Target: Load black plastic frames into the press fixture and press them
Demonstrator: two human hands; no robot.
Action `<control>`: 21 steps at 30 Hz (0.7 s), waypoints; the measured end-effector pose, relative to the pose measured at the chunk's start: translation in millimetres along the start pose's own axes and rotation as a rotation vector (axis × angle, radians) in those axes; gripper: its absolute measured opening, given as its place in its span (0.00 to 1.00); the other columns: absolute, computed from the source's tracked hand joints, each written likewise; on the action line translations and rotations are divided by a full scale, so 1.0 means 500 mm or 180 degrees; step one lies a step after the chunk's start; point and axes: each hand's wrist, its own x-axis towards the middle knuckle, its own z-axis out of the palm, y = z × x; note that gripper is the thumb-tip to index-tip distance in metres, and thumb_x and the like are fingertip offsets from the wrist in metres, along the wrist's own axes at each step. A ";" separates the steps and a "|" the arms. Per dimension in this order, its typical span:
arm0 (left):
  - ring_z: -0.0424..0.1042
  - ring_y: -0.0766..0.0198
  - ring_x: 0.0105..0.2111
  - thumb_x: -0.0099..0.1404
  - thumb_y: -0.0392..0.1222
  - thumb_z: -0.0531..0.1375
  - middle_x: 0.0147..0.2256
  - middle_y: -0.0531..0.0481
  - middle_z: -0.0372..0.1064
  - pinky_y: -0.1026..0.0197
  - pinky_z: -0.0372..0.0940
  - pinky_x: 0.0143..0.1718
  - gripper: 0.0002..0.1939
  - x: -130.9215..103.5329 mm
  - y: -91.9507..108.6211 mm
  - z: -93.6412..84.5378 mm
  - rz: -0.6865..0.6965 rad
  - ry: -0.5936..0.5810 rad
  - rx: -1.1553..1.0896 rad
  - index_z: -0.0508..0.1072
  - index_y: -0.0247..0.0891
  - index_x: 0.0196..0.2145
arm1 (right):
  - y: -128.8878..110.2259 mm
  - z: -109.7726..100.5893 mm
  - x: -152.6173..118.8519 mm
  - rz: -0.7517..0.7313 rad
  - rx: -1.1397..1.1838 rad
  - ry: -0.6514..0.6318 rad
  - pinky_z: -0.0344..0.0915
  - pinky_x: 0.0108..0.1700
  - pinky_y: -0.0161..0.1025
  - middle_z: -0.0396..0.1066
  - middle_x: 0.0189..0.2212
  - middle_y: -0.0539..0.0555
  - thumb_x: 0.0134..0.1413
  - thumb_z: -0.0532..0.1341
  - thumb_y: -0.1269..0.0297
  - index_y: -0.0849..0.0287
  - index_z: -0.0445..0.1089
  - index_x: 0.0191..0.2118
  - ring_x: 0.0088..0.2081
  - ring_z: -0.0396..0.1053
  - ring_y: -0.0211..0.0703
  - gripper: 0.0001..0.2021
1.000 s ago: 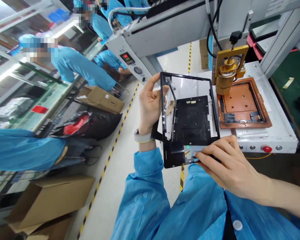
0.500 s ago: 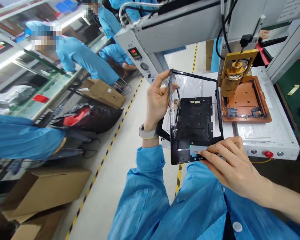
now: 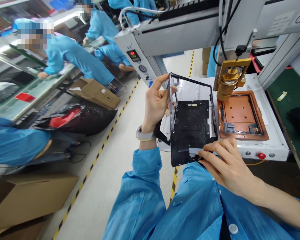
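A thin black rectangular frame, perhaps a tablet housing, is held tilted in front of me with its middle open. My left hand pinches its upper left side. At the lower right corner, my right hand grips the bottom edge between thumb and fingers. Through the opening shows a black fixture plate on the white machine bed. Right of it lies an orange-brown fixture with black edging in its recess. Over that fixture's far left part hangs a brass-coloured machine head.
A control box with a lit display and gauge stands at the machine's left. A red button sits on its front edge. Leftward are open cardboard boxes, a black bag and co-workers in blue at benches.
The orange-brown fixture has slid toward me along the bed. My view has shifted slightly. Both hands keep their hold on the black frame, which has turned a little.
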 end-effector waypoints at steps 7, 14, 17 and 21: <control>0.71 0.63 0.24 0.72 0.72 0.72 0.23 0.60 0.66 0.59 0.62 0.24 0.36 -0.003 0.019 0.003 -0.0158 -0.0022 0.0123 0.73 0.47 0.64 | -0.002 0.004 -0.003 0.0014 0.0008 0.0041 0.59 0.50 0.49 0.81 0.48 0.57 0.78 0.64 0.75 0.62 0.75 0.54 0.47 0.70 0.49 0.06; 0.72 0.63 0.25 0.72 0.76 0.69 0.25 0.59 0.68 0.58 0.63 0.26 0.40 -0.004 0.025 0.002 -0.0178 -0.0063 0.0242 0.71 0.44 0.66 | -0.001 0.009 -0.004 0.0014 -0.0018 0.0080 0.60 0.50 0.49 0.81 0.48 0.57 0.78 0.65 0.73 0.61 0.75 0.54 0.48 0.70 0.49 0.05; 0.63 0.68 0.20 0.71 0.77 0.69 0.23 0.61 0.66 0.60 0.57 0.22 0.40 0.000 0.024 0.010 -0.0087 -0.0059 0.0284 0.72 0.44 0.64 | -0.003 0.008 -0.004 0.0018 -0.0037 0.0102 0.60 0.50 0.49 0.81 0.47 0.57 0.79 0.64 0.73 0.61 0.75 0.54 0.47 0.70 0.49 0.05; 0.58 0.70 0.19 0.68 0.80 0.69 0.23 0.62 0.66 0.60 0.54 0.20 0.43 0.003 0.020 0.006 -0.0076 0.0016 0.0307 0.72 0.43 0.63 | -0.002 0.007 -0.005 -0.0004 0.0025 0.0098 0.59 0.50 0.49 0.81 0.47 0.57 0.79 0.64 0.73 0.61 0.75 0.54 0.47 0.70 0.49 0.05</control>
